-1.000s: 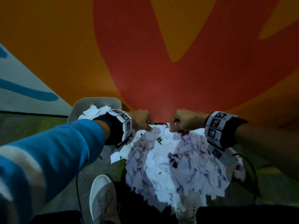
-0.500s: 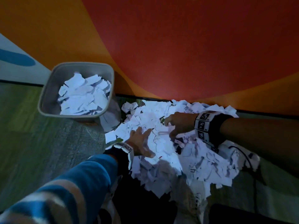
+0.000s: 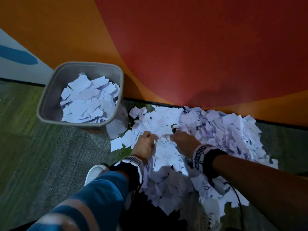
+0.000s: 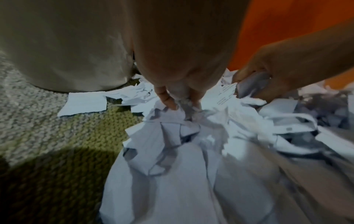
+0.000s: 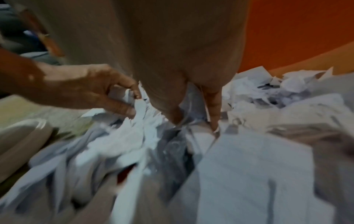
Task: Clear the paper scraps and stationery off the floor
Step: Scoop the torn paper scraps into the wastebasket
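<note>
White paper scraps (image 3: 208, 130) gathered again: both hands back down from bin (image 3: 80, 95) onto floor pile; left hand (image 3: 145, 144) and right hand (image 3: 185, 141) each pinching scraps. Next load starting; much remains.

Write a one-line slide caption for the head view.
Both hands, left hand and right hand, gather paper scraps on the carpet beside a half-filled grey bin.

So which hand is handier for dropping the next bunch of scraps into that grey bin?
Probably the left hand: it already grips scraps at the paper pile's bin-side edge, nearest the grey bin. The right hand would have to cross over it.
</note>
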Demonstrator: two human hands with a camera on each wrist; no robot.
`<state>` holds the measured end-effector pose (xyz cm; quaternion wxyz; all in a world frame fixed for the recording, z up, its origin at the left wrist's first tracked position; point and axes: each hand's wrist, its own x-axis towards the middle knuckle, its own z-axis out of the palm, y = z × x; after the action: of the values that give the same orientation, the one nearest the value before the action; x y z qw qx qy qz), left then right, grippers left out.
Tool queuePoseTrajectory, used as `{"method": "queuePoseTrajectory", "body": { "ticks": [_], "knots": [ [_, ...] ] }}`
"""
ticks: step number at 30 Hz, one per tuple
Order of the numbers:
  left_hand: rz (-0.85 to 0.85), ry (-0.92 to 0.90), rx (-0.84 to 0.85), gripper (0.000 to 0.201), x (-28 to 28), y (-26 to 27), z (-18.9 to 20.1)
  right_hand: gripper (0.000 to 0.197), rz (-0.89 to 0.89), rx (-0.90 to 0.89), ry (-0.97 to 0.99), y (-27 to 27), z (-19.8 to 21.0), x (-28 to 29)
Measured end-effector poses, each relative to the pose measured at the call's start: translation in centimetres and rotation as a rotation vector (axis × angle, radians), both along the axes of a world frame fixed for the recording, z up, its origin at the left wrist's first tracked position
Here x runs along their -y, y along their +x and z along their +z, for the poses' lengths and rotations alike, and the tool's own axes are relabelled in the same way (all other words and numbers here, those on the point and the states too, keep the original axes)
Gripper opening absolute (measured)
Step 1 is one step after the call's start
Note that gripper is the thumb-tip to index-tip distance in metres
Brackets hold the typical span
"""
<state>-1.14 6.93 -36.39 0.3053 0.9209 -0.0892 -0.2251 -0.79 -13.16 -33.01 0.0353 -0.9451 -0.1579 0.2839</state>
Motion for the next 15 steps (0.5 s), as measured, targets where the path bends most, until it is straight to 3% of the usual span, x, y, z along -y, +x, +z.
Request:
{"method": "queuePoseTrajectory", "body": {
  "ticks": [3,6,10,11,12,15],
  "knots": [
    [0.106,-0.089,-0.010,0.018,0.0,1.3,0.8,0.013,-0.113,-0.072,0.052,2.7,0.8,0.8],
    [0.165,-0.117,0.084,0.014,0.1,3.1,2.3,0.025,-0.244,-0.084,0.135,5.9,1.6,1.6],
    [0.262,-0.154,0.216,0.014,0.2,5.8,2.5,0.011,-0.284,-0.006,0.184,8.9,2.3,1.3],
    [0.247,-0.114,0.190,0.019,0.3,6.5,2.2,0.008,-0.271,0.007,0.177,9.3,2.2,1.1],
    [0.226,-0.065,0.108,0.029,0.4,7.2,2.0,0.023,-0.267,0.008,0.159,9.7,1.8,1.0],
    [0.176,0.058,-0.163,0.099,0.2,8.6,0.4,0.080,-0.257,-0.068,0.115,10.2,-0.1,0.7]
  ]
}}
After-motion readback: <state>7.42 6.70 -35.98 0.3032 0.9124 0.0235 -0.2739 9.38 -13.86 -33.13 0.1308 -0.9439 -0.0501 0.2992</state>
